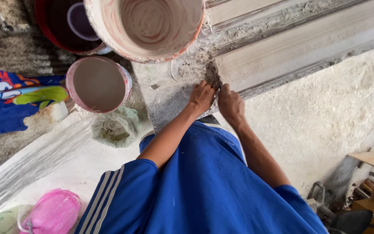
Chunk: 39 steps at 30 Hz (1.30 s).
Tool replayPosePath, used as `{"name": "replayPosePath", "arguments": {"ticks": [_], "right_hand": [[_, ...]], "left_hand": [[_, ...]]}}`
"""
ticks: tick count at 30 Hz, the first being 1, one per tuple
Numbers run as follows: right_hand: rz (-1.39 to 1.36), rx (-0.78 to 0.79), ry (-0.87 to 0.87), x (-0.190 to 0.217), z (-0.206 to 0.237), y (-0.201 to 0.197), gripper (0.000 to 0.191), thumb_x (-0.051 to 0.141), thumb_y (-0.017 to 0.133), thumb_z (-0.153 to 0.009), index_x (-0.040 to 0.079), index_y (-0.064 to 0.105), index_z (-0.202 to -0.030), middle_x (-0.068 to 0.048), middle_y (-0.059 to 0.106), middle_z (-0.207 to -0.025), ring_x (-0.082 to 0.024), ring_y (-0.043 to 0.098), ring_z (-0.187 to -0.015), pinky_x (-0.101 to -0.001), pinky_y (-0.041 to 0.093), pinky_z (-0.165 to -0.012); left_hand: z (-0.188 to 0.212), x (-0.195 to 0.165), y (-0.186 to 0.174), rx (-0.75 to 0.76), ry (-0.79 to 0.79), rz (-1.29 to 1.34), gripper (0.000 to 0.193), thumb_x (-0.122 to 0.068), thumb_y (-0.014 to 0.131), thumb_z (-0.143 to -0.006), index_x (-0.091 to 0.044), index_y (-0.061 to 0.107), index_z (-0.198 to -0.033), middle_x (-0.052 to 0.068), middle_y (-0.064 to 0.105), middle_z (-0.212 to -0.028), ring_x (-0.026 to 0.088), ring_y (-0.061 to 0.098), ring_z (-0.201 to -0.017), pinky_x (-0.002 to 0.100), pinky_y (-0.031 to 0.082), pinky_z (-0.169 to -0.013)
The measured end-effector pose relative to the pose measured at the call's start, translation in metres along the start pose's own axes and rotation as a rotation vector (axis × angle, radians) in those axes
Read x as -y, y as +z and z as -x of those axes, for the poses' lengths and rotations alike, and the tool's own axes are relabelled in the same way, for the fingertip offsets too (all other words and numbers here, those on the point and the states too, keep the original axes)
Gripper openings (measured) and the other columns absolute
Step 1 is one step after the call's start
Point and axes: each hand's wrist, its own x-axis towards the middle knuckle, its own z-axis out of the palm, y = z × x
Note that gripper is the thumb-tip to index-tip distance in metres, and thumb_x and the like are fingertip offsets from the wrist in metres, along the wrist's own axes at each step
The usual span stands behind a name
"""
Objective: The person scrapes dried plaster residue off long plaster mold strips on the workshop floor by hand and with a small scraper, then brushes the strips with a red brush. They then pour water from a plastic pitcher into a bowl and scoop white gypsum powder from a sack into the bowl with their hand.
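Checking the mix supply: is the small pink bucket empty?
No, the small pink bucket is filled nearly to its rim with smooth grey-white liquid.

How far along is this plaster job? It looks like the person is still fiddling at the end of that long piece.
The long plaster moulding already looks cast and shaped, pale and smooth along its length. In hand: the left hand and right hand are pressed together at its rough, crumbly near end. The big bucket looks scraped empty, while the small tub holds a pale mix. That ragged end seems unfinished.
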Motion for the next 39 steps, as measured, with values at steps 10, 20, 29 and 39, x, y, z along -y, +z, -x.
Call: {"name": "replayPosePath", "arguments": {"ticks": [10,20,29,39], "right_hand": [[0.291,0.34,-0.102,0.008,-0.044,-0.032,0.027,0.014,0.042,-0.104,-0.003,0.063,-0.11,-0.021,0.07,-0.074,-0.031,0.071,-0.062,-0.0487,0.056,-0.053],[0.152,0.435,0.062,0.016,-0.047,-0.011,0.029,0.012,0.045,-0.103,-0.005,0.05,-0.126,-0.026,0.073,-0.088,-0.043,0.077,-0.078,-0.0527,0.062,-0.065],[-0.25,0.063,0.14,0.007,-0.014,-0.019,0.027,0.021,0.04,-0.108,-0.004,0.048,-0.109,-0.025,0.067,-0.066,-0.037,0.07,-0.053,-0.0472,0.055,-0.045],[-0.172,0.109,0.157,0.035,-0.026,-0.008,0.038,0.03,0.045,-0.108,-0.007,0.051,-0.102,-0.027,0.069,-0.072,-0.038,0.07,-0.058,-0.0467,0.056,-0.05]], "left_hand": [[0.002,-0.002,0.0,-0.127,-0.039,0.083,0.027,-0.014,0.056,-0.095,-0.018,0.068,-0.118,0.004,0.07,-0.122,0.029,0.056,-0.122,0.05,0.044,-0.102],[-0.003,-0.009,-0.013,0.055,-0.114,0.062,0.028,-0.012,0.054,-0.099,-0.016,0.066,-0.123,0.01,0.072,-0.109,0.028,0.059,-0.113,0.044,0.048,-0.099],[-0.007,-0.01,-0.014,-0.393,-0.275,0.516,0.018,-0.021,0.066,-0.09,-0.008,0.074,-0.099,0.013,0.075,-0.106,0.031,0.068,-0.102,0.043,0.053,-0.092],[-0.019,-0.012,-0.012,-0.461,-0.422,0.762,0.025,-0.025,0.066,-0.092,-0.009,0.073,-0.11,0.016,0.076,-0.099,0.035,0.073,-0.093,0.046,0.056,-0.083]]}}
